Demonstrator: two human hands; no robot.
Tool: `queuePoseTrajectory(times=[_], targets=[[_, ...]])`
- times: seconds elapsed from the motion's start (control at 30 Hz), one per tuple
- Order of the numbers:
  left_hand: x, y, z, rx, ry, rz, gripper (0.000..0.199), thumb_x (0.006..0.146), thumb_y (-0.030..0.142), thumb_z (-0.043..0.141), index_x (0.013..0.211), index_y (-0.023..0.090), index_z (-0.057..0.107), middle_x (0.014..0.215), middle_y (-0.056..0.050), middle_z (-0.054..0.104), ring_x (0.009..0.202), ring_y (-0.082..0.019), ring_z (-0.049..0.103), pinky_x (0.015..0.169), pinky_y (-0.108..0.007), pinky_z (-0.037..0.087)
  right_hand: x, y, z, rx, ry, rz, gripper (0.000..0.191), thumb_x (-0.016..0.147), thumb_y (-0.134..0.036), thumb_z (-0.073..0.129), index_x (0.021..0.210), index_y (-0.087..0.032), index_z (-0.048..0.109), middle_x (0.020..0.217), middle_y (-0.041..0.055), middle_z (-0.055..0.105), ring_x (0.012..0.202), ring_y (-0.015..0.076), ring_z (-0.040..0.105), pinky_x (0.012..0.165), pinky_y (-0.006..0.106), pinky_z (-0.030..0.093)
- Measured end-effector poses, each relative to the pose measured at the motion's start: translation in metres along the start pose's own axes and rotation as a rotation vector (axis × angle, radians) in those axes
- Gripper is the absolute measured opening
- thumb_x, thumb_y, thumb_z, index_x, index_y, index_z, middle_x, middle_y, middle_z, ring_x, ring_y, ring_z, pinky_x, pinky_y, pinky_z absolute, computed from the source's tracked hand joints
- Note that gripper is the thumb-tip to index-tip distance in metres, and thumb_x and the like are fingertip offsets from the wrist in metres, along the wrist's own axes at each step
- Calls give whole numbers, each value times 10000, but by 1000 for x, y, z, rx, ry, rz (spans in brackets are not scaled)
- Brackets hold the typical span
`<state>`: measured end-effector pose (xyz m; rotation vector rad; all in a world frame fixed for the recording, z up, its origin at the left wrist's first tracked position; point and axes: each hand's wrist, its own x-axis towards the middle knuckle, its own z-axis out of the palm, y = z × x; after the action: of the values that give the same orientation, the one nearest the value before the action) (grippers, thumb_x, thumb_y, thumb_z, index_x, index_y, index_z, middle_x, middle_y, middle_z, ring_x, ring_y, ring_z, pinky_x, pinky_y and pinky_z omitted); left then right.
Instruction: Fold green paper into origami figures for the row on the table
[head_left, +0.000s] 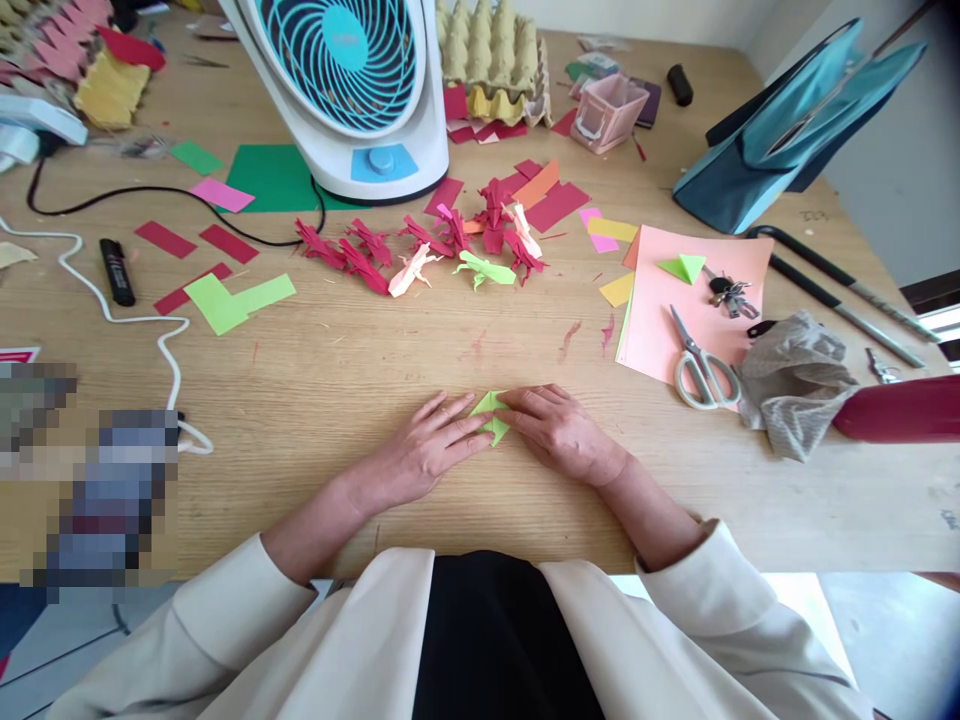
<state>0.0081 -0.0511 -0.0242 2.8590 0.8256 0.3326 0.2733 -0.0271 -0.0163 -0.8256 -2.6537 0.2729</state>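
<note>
Green folded paper (491, 402) lies on the bench (315, 380) in the head view, directly between both hands' fingertips; both touch it, so neither is nearer. Fingers cover its sides, so its long axis cannot be told. The left hand (424, 448) has its grip uncurled, fingers laid over the paper; the right hand (561, 430) bends its fingers onto it, pinching or only pressing, I cannot tell. Faint lettering on the fan (349, 40) is unreadable.

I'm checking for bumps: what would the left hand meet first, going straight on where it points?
The left hand touches the light green paper; beyond it, the right hand likely comes first, though depth is hard to judge.
</note>
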Motion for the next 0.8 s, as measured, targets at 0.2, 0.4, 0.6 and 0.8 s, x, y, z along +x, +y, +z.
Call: queuePoseTrajectory(times=[0.2, 0.4, 0.6, 0.8], targets=[[0, 1, 1, 11, 12, 11, 502, 925, 14, 404, 1366, 208, 543, 1498, -64, 488, 1483, -275, 273, 1183, -524, 295, 0, 1, 0, 17, 3, 1, 263, 1003, -190, 449, 1174, -148, 643, 1231, 142, 650, 1079, 234, 601, 910, 396, 471], [1, 1, -1, 21, 25, 37, 477, 923, 15, 410, 1339, 189, 565, 1479, -89, 508, 1476, -286, 285, 1169, -531, 316, -1, 3, 2, 28, 11, 3, 258, 1003, -178, 440, 1167, -154, 637, 1242, 135, 648, 1092, 230, 601, 919, 395, 469], [1, 1, -2, 27, 26, 45, 469, 926, 23, 425, 1336, 202, 569, 1485, -90, 500, 1480, -284, 277, 1173, -531, 313, 0, 2, 1, 32, 22, 3, 255, 1003, -174, 435, 1159, -156, 636, 1221, 134, 657, 1070, 230, 603, 902, 394, 472], [0, 1, 0, 43, 31, 41, 488, 935, 34, 425, 1373, 218, 540, 1509, -84, 472, 1486, -290, 260, 1179, -533, 303, 0, 2, 3, 13, 18, -8, 273, 998, -178, 446, 1199, -145, 628, 1224, 147, 648, 1080, 242, 586, 896, 403, 469]])
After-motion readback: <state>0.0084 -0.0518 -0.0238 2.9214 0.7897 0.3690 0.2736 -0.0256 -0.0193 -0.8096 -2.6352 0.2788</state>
